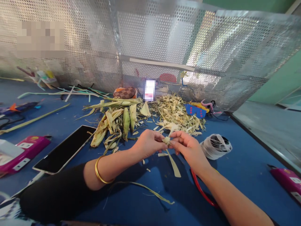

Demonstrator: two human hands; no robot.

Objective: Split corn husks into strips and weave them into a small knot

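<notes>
Between my two hands is a small knotted piece of corn husk (166,140), pale and folded, with one strip hanging down and another sticking up. My left hand (149,142) pinches it from the left with thumb and fingers. From the right, my right hand (188,146) grips it the same way, fingertips close to the left ones. Beyond the hands lie whole corn husks (126,124) and a heap of shredded husk bits (174,110). Under my right forearm shows a red curved handle (202,190), its other end hidden.
A spool of white string (216,147) stands right of my hand. At the left lie a dark-screened phone (67,149) and a magenta power strip (29,153); another magenta power strip (288,180) is far right. A perforated metal panel (150,34) closes the table's back.
</notes>
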